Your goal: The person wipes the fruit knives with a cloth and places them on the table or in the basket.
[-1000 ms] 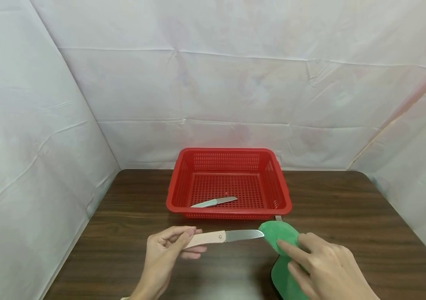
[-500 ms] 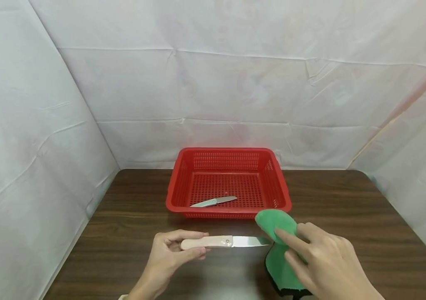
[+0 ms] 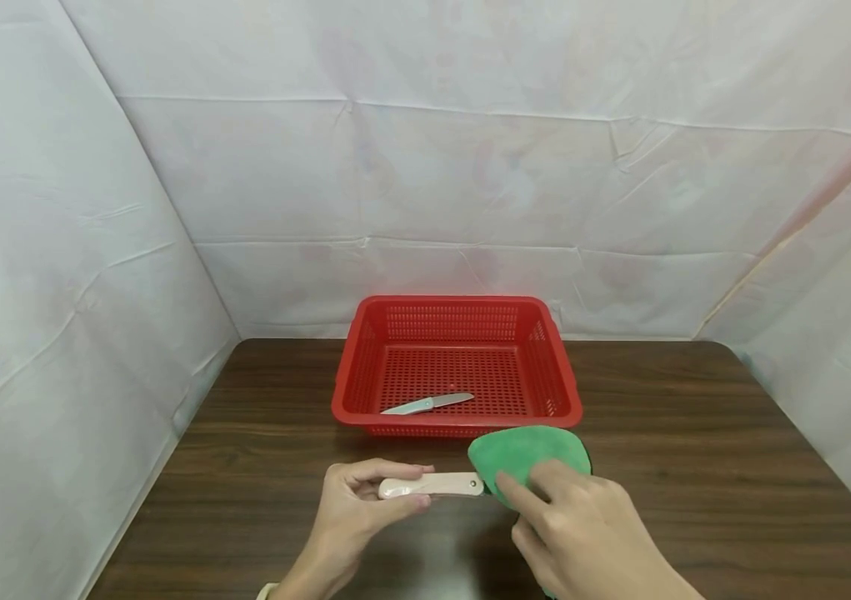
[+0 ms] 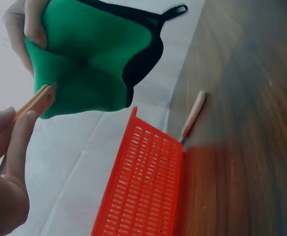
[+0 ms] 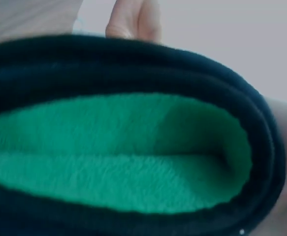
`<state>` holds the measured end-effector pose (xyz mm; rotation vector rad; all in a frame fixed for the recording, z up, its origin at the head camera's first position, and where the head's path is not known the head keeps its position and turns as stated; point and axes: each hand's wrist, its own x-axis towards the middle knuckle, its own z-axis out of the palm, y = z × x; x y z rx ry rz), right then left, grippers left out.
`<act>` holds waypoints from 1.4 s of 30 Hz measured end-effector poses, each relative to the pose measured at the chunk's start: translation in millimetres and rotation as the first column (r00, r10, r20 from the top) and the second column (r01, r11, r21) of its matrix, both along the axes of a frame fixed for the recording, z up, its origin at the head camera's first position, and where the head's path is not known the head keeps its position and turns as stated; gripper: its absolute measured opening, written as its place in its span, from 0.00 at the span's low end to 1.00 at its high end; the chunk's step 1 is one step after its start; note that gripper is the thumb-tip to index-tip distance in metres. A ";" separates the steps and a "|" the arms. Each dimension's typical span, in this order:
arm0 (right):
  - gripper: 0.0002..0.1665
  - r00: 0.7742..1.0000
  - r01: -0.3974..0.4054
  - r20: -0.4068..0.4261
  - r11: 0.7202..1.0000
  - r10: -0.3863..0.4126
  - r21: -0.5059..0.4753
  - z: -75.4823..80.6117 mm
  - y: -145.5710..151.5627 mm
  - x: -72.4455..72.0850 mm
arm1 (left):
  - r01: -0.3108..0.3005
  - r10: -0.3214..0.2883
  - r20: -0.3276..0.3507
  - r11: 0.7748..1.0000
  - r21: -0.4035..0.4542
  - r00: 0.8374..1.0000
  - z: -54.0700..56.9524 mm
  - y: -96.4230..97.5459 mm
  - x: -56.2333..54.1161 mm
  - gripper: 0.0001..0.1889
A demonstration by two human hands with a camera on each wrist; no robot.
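Note:
With thumb and fingers my left hand (image 3: 350,508) pinches the pale handle of a folding knife (image 3: 436,484), held level above the table with the blade side to the right. My right hand (image 3: 583,521) grips a green cloth (image 3: 523,450) with black edging. The cloth is folded around the blade and hides it in the head view. Seen from the left wrist, the knife's handle end (image 4: 44,98) meets the fold of the green cloth (image 4: 99,44), which has a small black loop at one corner. Cloth folds fill most of the right wrist view.
Behind the hands a red plastic basket (image 3: 455,423) stands on the dark wooden table (image 3: 260,450). One knife with its blade out (image 3: 428,404) lies inside it. Another knife with a pinkish handle (image 4: 195,113) lies on the table beside the basket. White sheeting (image 3: 470,167) encloses the back and sides.
My right hand has moved left with the cloth, from the blade's tip to the handle end, covering the blade. My left hand has shifted slightly right with the knife.

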<state>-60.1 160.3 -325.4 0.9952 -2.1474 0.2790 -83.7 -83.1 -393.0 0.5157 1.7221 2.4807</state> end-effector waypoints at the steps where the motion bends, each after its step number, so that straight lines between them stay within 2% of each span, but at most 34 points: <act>1: 0.29 1.000 0.003 -0.001 1.000 -0.003 0.007 -1.9 -1.0 0.3 | 0.009 -0.009 -0.009 1.000 0.028 1.000 -0.8 0.4 0.0 0.16; 6: 0.28 1.000 0.013 -0.009 1.000 -0.012 0.029 -8.5 -3.4 1.2 | 0.048 -0.041 -0.061 0.991 0.128 0.997 -4.2 1.5 0.0 0.16; 12: 0.27 0.999 0.038 0.008 0.998 -0.038 0.047 -9.5 0.8 2.5 | 0.043 -0.033 -0.062 0.986 0.164 0.998 -5.4 0.2 1.4 0.14; 18: 0.28 0.997 0.064 0.042 0.997 -0.066 0.048 -6.6 11.0 4.3 | 0.020 -0.013 -0.049 0.987 0.161 0.999 -3.6 -7.5 3.0 0.13; 27: 0.30 0.995 0.084 0.042 0.995 -0.086 0.049 -4.2 22.9 6.5 | 0.049 -0.038 -0.064 0.982 0.180 0.997 0.0 -16.6 4.4 0.14; 35: 0.29 0.996 0.092 0.009 0.996 -0.092 -0.003 2.0 24.7 6.6 | 0.043 -0.030 -0.094 0.990 0.136 0.995 1.5 -15.3 4.3 0.13; 42: 0.30 0.996 0.089 0.033 0.996 -0.088 -0.018 11.1 19.1 8.0 | 0.047 -0.037 -0.112 0.994 0.094 0.993 3.0 -10.8 4.5 0.14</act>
